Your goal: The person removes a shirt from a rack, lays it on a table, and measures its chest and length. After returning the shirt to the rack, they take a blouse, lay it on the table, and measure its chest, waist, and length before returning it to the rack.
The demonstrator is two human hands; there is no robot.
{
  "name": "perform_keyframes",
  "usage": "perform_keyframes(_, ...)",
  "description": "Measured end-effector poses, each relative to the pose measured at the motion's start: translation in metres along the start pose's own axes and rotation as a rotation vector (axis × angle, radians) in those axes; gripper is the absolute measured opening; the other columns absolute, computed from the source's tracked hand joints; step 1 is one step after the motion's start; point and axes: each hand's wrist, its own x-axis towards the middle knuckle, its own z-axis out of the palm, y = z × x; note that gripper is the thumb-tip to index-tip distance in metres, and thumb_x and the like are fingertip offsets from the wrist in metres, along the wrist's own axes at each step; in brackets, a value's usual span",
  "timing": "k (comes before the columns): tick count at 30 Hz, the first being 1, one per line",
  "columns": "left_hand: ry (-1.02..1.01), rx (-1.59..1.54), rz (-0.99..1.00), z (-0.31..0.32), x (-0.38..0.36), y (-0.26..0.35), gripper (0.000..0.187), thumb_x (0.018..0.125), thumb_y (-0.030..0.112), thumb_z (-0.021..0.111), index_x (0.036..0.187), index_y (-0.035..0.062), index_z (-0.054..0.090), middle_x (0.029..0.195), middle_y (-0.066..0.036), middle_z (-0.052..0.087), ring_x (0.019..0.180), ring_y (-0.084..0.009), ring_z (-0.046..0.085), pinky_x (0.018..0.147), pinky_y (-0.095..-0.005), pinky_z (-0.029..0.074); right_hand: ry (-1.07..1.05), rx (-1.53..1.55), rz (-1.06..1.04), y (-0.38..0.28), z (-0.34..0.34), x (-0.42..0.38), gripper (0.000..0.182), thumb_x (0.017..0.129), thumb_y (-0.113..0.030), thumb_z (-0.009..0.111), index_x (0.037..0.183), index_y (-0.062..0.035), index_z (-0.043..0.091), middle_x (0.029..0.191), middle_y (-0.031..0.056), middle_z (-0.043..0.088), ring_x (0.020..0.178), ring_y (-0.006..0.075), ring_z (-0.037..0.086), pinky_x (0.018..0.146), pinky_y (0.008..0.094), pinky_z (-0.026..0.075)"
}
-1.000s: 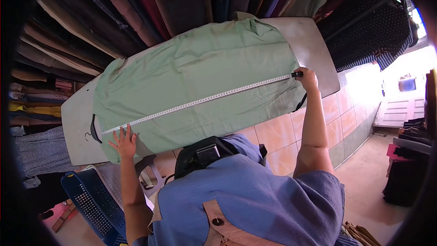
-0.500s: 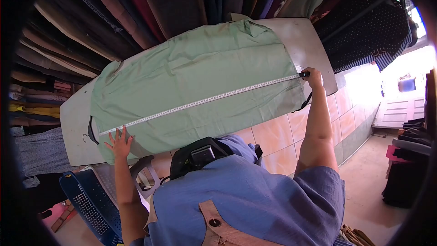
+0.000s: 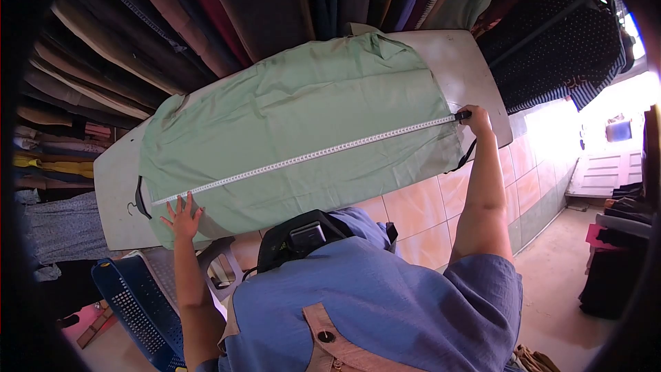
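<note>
A pale green garment (image 3: 275, 110) lies spread across a light table (image 3: 458, 52), with a few wrinkles. Across it runs a white tape measure (image 3: 303, 159), stretched straight from lower left to upper right. My left hand (image 3: 183, 218) rests on the cloth with fingers spread, its fingertips at the tape's left end. By the garment's right edge, my right hand (image 3: 478, 120) is closed around the tape measure's dark case. A black hanger (image 3: 142, 198) with a metal hook pokes out at the garment's left end.
Hanging clothes (image 3: 268, 7) line the far side of the table. Folded clothes (image 3: 62, 145) are stacked at left, above a blue perforated basket (image 3: 131, 303). Dark polka-dot clothing (image 3: 551, 48) hangs at right. Beyond the tiled floor (image 3: 413, 210) stand more piled clothes (image 3: 609, 269).
The view has shifted very slightly. Both hands, the tape measure and the garment keep the same positions relative to each other.
</note>
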Motion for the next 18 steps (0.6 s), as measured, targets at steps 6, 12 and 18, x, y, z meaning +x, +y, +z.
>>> perform_keyframes(6,-0.008,0.023,0.001,0.007,0.005,-0.004,0.067,0.085,0.057,0.048,0.143,0.0427,0.019,0.15,-0.006,0.024,0.139,-0.0395,0.005,0.098,-0.0734,0.0,-0.006,0.027,-0.061,0.004,0.0,0.002,0.037,0.057,0.0,0.075,0.09,-0.0159,0.071,0.082,0.0081,0.068,0.078,0.0241,0.065,0.075,0.0339,0.05)
perform_keyframes(12,-0.006,-0.015,-0.002,0.007,0.003,-0.003,0.067,0.084,0.056,0.05,0.143,0.0412,0.022,0.151,-0.006,0.021,0.139,-0.0399,0.005,0.099,-0.0718,-0.002,-0.02,0.063,-0.041,0.008,0.001,0.003,0.037,0.056,0.001,0.075,0.089,-0.0154,0.071,0.082,0.0077,0.068,0.078,0.0229,0.065,0.075,0.0329,0.051)
perform_keyframes(18,0.011,-0.011,-0.003,0.01,0.004,-0.004,0.068,0.083,0.057,0.05,0.143,0.0412,0.022,0.151,-0.005,0.021,0.138,-0.0403,0.007,0.099,-0.0722,-0.001,-0.032,0.053,-0.03,0.01,0.003,0.006,0.038,0.056,0.002,0.074,0.09,-0.0149,0.071,0.081,0.0074,0.068,0.077,0.0226,0.065,0.074,0.0327,0.051)
